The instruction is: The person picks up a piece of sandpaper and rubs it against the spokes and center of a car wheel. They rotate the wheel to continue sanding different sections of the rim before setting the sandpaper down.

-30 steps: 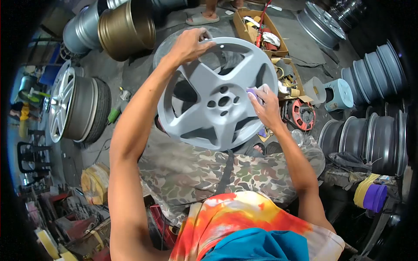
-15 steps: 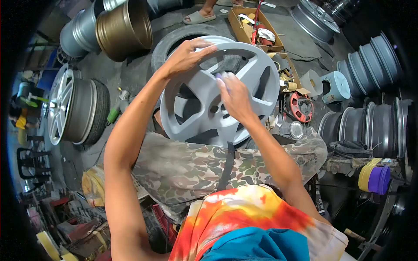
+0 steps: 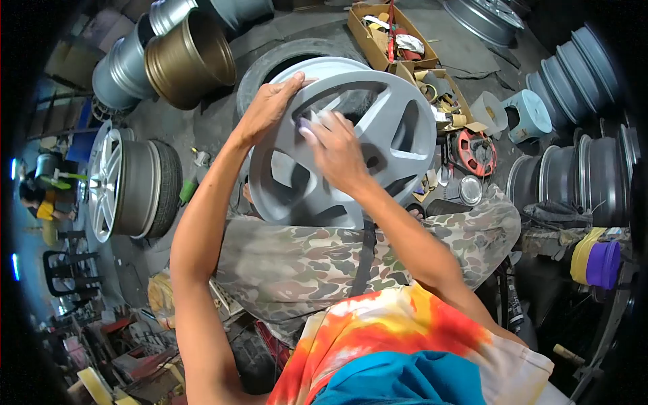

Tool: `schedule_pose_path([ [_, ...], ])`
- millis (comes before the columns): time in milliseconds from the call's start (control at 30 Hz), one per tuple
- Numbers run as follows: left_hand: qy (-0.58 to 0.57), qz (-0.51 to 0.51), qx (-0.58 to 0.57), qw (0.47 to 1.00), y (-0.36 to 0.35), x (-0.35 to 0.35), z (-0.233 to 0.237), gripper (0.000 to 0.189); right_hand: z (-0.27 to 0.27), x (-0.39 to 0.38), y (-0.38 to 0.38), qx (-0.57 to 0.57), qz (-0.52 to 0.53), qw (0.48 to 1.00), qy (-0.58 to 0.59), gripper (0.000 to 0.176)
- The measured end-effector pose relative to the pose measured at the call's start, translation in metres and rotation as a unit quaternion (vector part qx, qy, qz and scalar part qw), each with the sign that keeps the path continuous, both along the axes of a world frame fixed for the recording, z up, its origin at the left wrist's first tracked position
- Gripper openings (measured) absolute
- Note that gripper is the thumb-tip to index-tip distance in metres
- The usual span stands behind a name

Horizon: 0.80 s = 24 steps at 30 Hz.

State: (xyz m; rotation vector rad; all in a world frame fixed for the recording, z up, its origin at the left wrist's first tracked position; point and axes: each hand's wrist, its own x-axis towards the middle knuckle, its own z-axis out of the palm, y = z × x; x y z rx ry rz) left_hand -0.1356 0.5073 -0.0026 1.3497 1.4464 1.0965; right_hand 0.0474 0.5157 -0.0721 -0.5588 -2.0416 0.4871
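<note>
A matte grey five-spoke wheel rim (image 3: pixel 398 135) stands tilted on my camouflage-clad lap. My left hand (image 3: pixel 266 108) grips its upper left edge, fingers curled over the lip. My right hand (image 3: pixel 337 152) presses a small purple pad (image 3: pixel 305 128) against a spoke on the rim's upper left face, close beside the left hand. Most of the pad is hidden under my fingers.
A black tyre (image 3: pixel 270 61) lies behind the rim. A gold rim (image 3: pixel 189 57) and silver rims stand at the upper left, a tyre-mounted wheel (image 3: pixel 128 179) at left. Cardboard boxes of scraps (image 3: pixel 388 30), a red reel (image 3: pixel 476 152), a stool (image 3: pixel 530 115) and stacked rims (image 3: pixel 587 182) fill the right.
My right hand with the purple pad has slid from the rim's right side across to its upper left spoke. The left hand has shifted down the left edge.
</note>
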Motion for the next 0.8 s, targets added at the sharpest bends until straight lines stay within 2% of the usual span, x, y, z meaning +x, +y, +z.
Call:
schedule_pose_path([
  [67, 0.029, 0.026, 0.010, 0.999, -0.002, -0.003, -0.004, 0.057, -0.018, 0.031, 0.004, 0.033, -0.025, 0.999, -0.034, 0.023],
  [133, 0.039, 0.021, -0.017, 0.999, -0.006, 0.001, 0.003, 0.061, -0.021, 0.055, -0.003, -0.032, -0.073, 0.992, -0.099, 0.022],
  [200, 0.035, 0.017, 0.005, 0.999, 0.000, 0.003, 0.000, 0.059, -0.015, 0.035, -0.007, -0.023, -0.081, 0.994, -0.076, 0.020],
  [267, 0.043, 0.006, 0.009, 0.999, 0.002, 0.006, 0.000, 0.062, -0.003, 0.000, -0.003, -0.012, -0.039, 0.999, 0.002, 0.018],
  [333, 0.050, -0.001, 0.009, 0.999, -0.002, 0.004, 0.002, 0.065, 0.002, -0.010, -0.003, -0.018, -0.023, 1.000, 0.010, 0.017],
  [433, 0.066, 0.015, -0.004, 0.998, -0.004, -0.002, 0.003, 0.068, -0.011, 0.027, 0.000, 0.031, -0.069, 0.996, -0.046, 0.017],
  [533, 0.050, 0.019, -0.023, 0.998, -0.002, -0.006, 0.005, 0.071, -0.024, 0.036, -0.003, -0.016, -0.095, 0.994, -0.052, 0.017],
  [667, 0.023, 0.024, -0.043, 0.999, 0.004, -0.001, 0.006, 0.072, 0.005, -0.021, -0.009, 0.011, -0.060, 0.998, 0.027, 0.013],
  [733, 0.006, 0.035, -0.043, 0.998, 0.001, -0.003, 0.005, 0.075, -0.004, -0.012, -0.011, 0.023, -0.068, 0.997, 0.030, 0.017],
  [800, 0.009, 0.040, -0.026, 0.999, 0.003, -0.007, 0.006, 0.074, -0.030, 0.016, -0.008, 0.086, -0.094, 0.992, -0.014, 0.027],
])
